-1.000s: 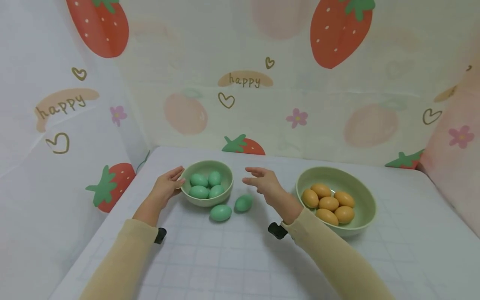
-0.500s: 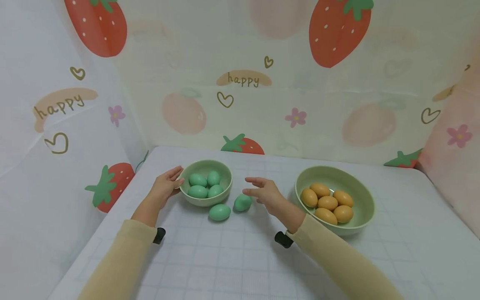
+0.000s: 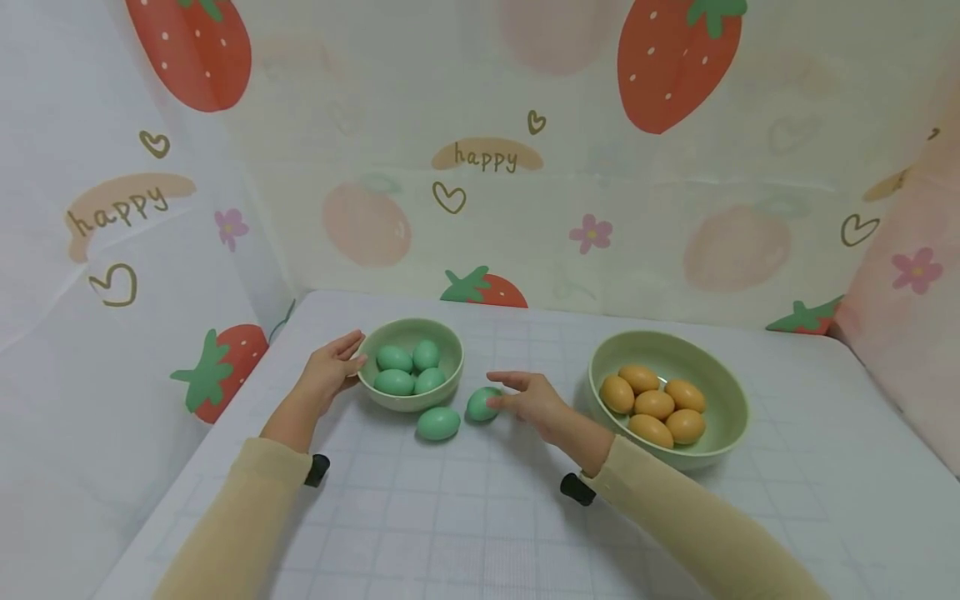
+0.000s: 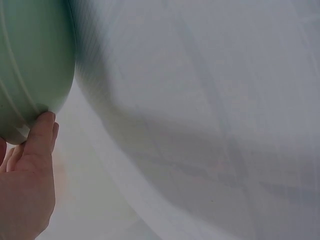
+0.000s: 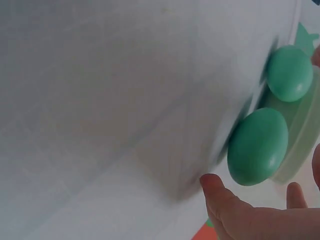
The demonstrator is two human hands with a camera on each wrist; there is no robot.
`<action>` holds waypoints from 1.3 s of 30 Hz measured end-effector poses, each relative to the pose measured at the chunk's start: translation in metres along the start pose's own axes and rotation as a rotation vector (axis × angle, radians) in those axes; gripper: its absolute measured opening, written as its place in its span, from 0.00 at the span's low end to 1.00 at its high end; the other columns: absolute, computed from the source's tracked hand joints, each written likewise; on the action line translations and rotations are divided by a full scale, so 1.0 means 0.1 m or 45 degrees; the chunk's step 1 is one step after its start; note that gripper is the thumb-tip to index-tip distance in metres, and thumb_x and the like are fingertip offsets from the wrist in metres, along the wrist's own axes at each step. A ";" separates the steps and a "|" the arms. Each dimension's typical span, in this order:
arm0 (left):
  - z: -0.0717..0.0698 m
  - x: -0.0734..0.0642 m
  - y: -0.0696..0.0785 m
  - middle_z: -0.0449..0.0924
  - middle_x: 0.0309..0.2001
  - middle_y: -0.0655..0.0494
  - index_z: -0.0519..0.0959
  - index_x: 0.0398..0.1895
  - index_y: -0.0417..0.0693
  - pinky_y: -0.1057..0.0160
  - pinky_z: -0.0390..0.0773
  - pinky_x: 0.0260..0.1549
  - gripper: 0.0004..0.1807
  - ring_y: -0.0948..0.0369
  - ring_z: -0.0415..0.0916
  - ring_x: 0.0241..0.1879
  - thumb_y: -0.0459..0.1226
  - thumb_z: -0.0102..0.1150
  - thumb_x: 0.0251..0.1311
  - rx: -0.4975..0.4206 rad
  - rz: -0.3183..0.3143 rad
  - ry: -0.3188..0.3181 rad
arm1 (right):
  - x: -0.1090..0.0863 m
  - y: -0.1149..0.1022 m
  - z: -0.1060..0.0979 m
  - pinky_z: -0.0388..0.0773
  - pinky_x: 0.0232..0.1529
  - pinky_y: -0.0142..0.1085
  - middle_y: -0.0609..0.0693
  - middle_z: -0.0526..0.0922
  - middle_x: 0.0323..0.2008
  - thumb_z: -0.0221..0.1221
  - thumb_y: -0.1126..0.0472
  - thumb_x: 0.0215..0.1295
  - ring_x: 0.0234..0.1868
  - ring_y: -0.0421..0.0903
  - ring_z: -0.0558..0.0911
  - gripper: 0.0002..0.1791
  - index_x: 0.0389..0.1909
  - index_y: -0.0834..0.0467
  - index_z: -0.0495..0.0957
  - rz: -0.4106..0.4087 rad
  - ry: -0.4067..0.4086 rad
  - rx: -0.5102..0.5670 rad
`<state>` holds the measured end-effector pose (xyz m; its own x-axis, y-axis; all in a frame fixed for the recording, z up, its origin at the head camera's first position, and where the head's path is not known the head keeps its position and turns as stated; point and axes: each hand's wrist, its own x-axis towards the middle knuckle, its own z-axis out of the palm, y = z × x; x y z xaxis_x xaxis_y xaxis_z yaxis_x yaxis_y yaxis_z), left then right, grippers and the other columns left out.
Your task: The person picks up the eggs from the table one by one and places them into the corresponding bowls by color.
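Note:
My left hand [image 3: 327,377] grips the side of a small pale green bowl [image 3: 411,402], thumb at the rim and fingers against the outer wall. The left wrist view shows fingertips on the side of this bowl [image 4: 37,60]. Several green eggs [image 3: 394,382] lie inside it. On the table in front, one green egg [image 3: 438,423] sits alone, with a second green egg [image 3: 480,404] to its right. My right hand [image 3: 536,403] is beside that second egg, its thumb overlapping it in the head view. In the right wrist view the fingers are spread around the egg [image 5: 258,146].
A larger pale green bowl [image 3: 716,379] with several orange-yellow eggs [image 3: 654,405] stands to the right, beyond my right forearm. A white gridded cloth covers the table [image 3: 435,517]. A strawberry-printed curtain [image 3: 480,100] hangs behind and at both sides.
My right hand has come down and toward me, from above the table to the right-hand loose green egg. The left hand stays on the small bowl.

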<state>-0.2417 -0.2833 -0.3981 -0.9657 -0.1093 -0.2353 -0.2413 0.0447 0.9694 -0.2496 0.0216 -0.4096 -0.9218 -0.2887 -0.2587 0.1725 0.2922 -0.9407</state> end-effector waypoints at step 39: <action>-0.02 -0.04 0.00 0.48 0.75 0.50 0.50 0.77 0.45 0.53 0.61 0.66 0.33 0.53 0.51 0.72 0.29 0.46 0.72 0.003 -0.024 0.030 | 0.01 0.06 0.14 0.66 0.65 0.44 0.55 0.76 0.61 0.66 0.73 0.57 0.67 0.52 0.66 0.26 0.58 0.62 0.78 -0.046 -0.075 -0.116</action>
<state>-0.2377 -0.2849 -0.3972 -0.9585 -0.1336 -0.2518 -0.2596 0.0448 0.9647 -0.2443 0.0102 -0.4181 -0.9042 -0.3531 -0.2401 0.1048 0.3616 -0.9264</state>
